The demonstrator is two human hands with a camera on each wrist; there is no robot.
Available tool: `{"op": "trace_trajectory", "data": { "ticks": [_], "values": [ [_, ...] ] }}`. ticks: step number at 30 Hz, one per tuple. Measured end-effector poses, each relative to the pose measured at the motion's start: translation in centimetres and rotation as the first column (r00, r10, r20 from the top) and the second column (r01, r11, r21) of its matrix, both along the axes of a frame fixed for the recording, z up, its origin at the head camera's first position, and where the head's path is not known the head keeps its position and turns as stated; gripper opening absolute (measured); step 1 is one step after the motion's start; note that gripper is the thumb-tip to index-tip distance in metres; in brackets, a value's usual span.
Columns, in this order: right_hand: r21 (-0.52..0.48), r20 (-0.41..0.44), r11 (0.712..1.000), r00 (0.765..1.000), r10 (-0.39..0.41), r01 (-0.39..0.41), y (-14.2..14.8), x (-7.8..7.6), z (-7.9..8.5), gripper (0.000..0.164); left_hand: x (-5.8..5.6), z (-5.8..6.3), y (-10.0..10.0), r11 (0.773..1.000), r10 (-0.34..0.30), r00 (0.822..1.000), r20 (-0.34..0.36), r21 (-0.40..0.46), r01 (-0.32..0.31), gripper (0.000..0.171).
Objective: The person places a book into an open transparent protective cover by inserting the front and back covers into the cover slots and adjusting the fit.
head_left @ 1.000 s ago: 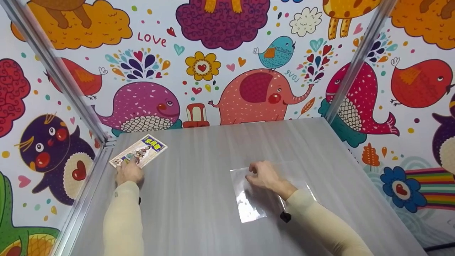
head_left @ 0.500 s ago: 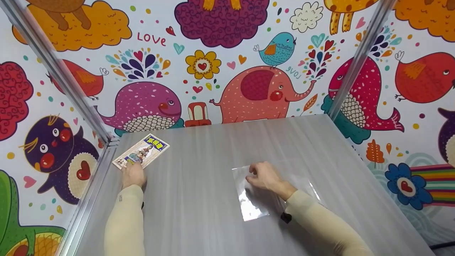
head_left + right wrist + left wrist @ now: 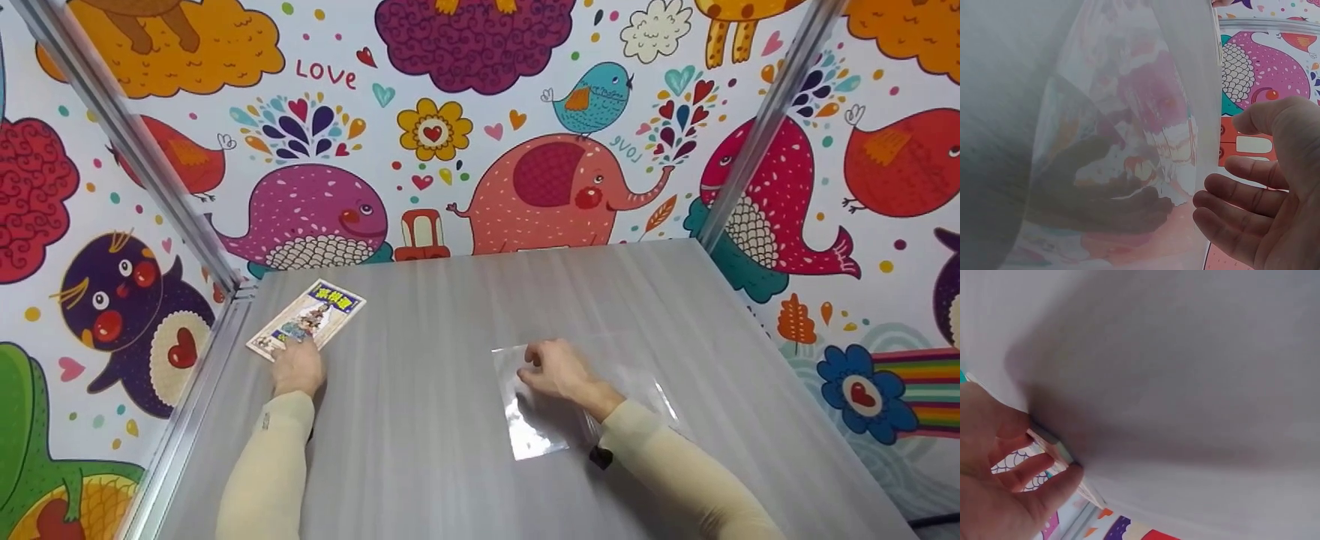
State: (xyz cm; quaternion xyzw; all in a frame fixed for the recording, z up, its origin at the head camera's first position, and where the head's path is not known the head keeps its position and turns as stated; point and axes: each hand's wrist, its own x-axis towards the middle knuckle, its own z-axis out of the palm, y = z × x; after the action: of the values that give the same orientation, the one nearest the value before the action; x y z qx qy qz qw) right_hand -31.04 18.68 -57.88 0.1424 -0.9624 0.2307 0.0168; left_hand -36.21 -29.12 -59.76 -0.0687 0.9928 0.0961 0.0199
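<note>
At the table's left lies a thin booklet [image 3: 319, 311] with a cream border, a drawn figure and yellow lettering on blue. My left hand [image 3: 298, 365] grips its near end. In the left wrist view, the fingers [image 3: 1064, 486] and thumb meet the booklet's edge [image 3: 1050, 440], and most of its cover is hidden. Right of centre, a clear, glossy plastic bag or sheet [image 3: 534, 435] lies flat. Over it hovers my right hand [image 3: 559, 369], fingers loosely curled and apart from the thumb, holding nothing. Reflections streak the plastic [image 3: 1157, 101] in the right wrist view.
Both things lie on a grey wood-grain table [image 3: 420, 375]. Cartoon-printed panels [image 3: 502, 127] close it in at the back and sides. Metal posts [image 3: 150, 165] stand at the back corners, and a metal rail [image 3: 187, 405] runs along the left edge.
My left hand has shifted right along the booklet's near end, and the booklet has stayed nearly in place. My right hand and the plastic have not visibly moved; the head view has drifted slightly.
</note>
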Motion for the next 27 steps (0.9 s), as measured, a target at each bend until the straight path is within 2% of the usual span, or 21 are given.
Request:
{"op": "trace_trajectory", "data": {
  "ticks": [6,10,14,18,21,25,27],
  "values": [
    [0.0,0.007,1.0,1.0,-0.008,0.008,0.2,-0.1,0.3,0.025,0.2,0.4,1.6,1.0,0.01,1.0,0.014,0.003,-0.01,0.044],
    [-0.003,-0.005,1.0,1.0,-0.004,0.004,0.4,-0.2,0.2,0.022,0.2,0.8,2.0,0.999,-0.024,0.998,0.054,-0.023,0.026,0.043],
    [-0.004,-0.036,1.0,0.999,0.008,-0.008,0.6,-0.3,0.2,0.019,-0.1,1.0,0.9,0.998,-0.068,0.998,-0.004,-0.009,0.068,0.036],
    [-0.009,-0.051,1.0,0.999,0.013,-0.014,0.7,-0.4,0.3,0.017,-0.9,0.9,-1.1,0.997,-0.056,0.997,-0.059,0.044,0.058,0.033],
    [-0.016,-0.048,1.0,0.999,0.013,-0.014,0.7,-0.4,0.5,0.017,-1.5,1.0,-2.3,0.997,-0.008,1.0,0.003,0.08,0.008,0.042],
    [-0.005,-0.04,1.0,0.999,0.017,-0.018,0.5,-0.4,0.7,0.018,-1.6,1.1,-3.4,0.993,0.054,0.991,0.124,0.101,-0.066,0.076],
    [0.003,-0.036,1.0,0.999,0.024,-0.024,0.4,-0.3,0.7,0.018,-1.6,0.9,-3.7,0.991,0.064,0.985,0.163,0.108,-0.083,0.09]
  ]
}}
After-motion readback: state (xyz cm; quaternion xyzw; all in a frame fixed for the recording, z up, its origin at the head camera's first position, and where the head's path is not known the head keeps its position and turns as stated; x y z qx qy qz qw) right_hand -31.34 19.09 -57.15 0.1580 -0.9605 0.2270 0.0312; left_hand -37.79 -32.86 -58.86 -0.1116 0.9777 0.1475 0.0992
